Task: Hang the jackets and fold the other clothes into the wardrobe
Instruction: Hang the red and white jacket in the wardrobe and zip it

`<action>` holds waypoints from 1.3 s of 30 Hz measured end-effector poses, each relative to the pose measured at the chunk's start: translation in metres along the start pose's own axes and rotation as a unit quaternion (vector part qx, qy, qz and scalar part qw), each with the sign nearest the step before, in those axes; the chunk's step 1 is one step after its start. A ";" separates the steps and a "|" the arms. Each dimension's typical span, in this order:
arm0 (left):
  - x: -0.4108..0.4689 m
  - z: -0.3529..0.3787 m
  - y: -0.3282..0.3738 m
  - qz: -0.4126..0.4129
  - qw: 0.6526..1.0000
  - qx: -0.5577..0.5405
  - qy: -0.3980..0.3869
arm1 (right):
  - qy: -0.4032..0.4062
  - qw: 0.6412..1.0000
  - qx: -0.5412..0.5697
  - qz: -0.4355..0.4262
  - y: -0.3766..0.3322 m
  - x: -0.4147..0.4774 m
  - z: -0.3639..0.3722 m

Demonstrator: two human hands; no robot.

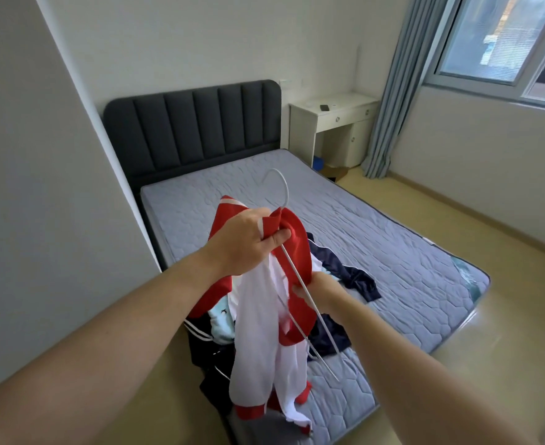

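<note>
A red and white jacket (258, 332) hangs in the air over the near corner of the bed (377, 252). My left hand (248, 242) grips its red collar together with the top of a white wire hanger (300, 277), whose hook sticks up above my fingers. My right hand (319, 289) pinches the jacket's red fabric next to the hanger's sloping arm. The hanger's lower end pokes out below the jacket. Beneath lie a dark navy garment (351, 277) and a light blue one (221, 326) in a heap on the mattress.
A dark padded headboard (194, 120) stands at the far end of the bed. A white desk (332, 123) sits beside it, next to a blue curtain (396, 91) and a window (505, 40). A white wall panel (40, 187) rises on the left.
</note>
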State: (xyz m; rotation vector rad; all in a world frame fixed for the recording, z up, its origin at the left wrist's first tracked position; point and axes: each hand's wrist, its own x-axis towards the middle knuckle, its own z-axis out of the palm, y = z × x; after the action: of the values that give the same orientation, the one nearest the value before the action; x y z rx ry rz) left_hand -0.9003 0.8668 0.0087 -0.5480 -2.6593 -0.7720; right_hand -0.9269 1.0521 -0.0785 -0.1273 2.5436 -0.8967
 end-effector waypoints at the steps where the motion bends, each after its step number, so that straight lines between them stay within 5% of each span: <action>1: 0.000 -0.001 -0.005 -0.005 1.000 0.019 0.006 | 0.030 0.998 0.048 0.002 0.001 0.002 -0.002; 5: -0.004 -0.004 -0.027 -0.057 0.986 0.145 0.063 | 0.140 0.978 0.153 -0.001 -0.001 0.010 -0.021; 8: -0.005 -0.013 -0.037 -0.062 0.989 0.122 0.056 | 0.163 0.974 0.150 -0.054 -0.002 0.011 -0.032; 12: -0.008 -0.025 -0.046 -0.120 0.989 0.082 0.030 | 0.080 0.985 -0.093 -0.120 -0.004 0.017 -0.046; 15: -0.014 -0.028 -0.047 -0.107 0.983 0.133 0.070 | 0.109 0.966 -0.213 -0.098 -0.002 0.020 -0.050; 21: -0.021 -0.037 -0.040 -0.130 0.975 0.157 0.091 | 0.171 0.984 -0.029 -0.043 -0.008 0.028 -0.041; 24: -0.034 -0.042 -0.037 -0.144 0.970 0.164 0.107 | 0.193 0.977 -0.021 -0.089 -0.019 0.028 -0.040; 30: -0.073 -0.073 -0.051 -0.198 0.935 0.243 0.165 | 0.087 0.947 -0.275 -0.144 -0.057 0.026 -0.046; 39: -0.158 -0.108 -0.051 -0.320 0.892 0.231 0.221 | 0.038 0.972 -0.114 -0.203 -0.138 0.020 0.019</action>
State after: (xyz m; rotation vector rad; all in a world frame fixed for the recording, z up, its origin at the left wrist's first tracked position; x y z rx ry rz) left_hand -0.7639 0.7236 0.0100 0.5911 -2.4314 -0.3158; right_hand -0.9452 0.9286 -0.0142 -0.7186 2.7353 -0.7557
